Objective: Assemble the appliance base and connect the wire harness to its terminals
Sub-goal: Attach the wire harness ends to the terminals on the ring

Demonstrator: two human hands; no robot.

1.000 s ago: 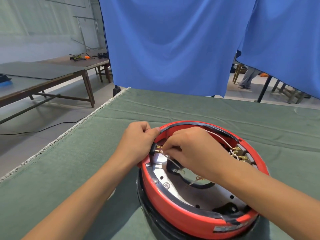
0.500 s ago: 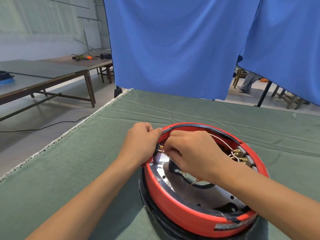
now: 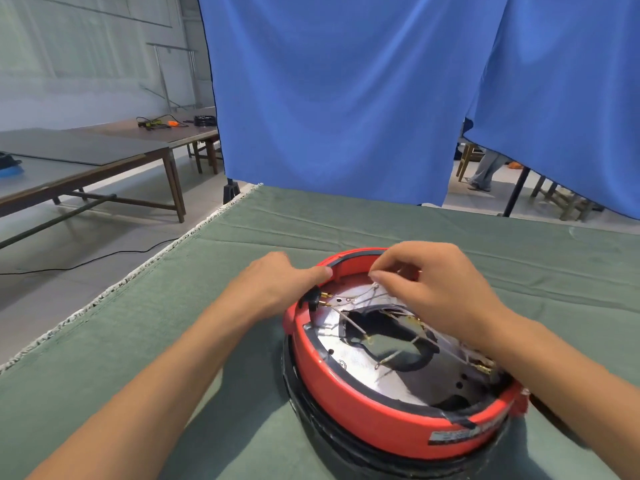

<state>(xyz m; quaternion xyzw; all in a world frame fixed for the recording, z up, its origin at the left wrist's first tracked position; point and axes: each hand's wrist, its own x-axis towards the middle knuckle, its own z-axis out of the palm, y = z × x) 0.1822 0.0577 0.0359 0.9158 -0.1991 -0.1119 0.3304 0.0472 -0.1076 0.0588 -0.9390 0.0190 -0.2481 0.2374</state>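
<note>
Pinching a thin white lead of the wire harness (image 3: 377,308) between thumb and curled fingers, the right hand (image 3: 429,289) holds it lifted above the far side of the appliance base (image 3: 391,410), which sits at about 5 o'clock from the middle of the view, close to the person on the green-clothed table (image 3: 138,341).

Starting nearest: the red ring of the base has a label on its front wall and rests on a black lower part. Inside the ring lies a shiny metal plate (image 3: 363,358) with a dark curved opening. Loose leads with small ring ends cross the plate. Brass terminals (image 3: 483,368) sit at the ring's 3 o'clock edge, partly hidden by the right forearm.

At the ring's 10 o'clock, the left hand (image 3: 273,285) grips the rim, thumb lying along the top, beside a black connector (image 3: 313,297) with two brass pins pointing inward.

The risk, as I judge it, is a tangle: the leads cross one another, so pulling one up could drag another off its seat or send it to the wrong terminal. A hard tug might also bend a brass tab.

Farther off hangs a blue curtain (image 3: 329,98), with a wooden bench (image 3: 86,168) at 9 o'clock.
</note>
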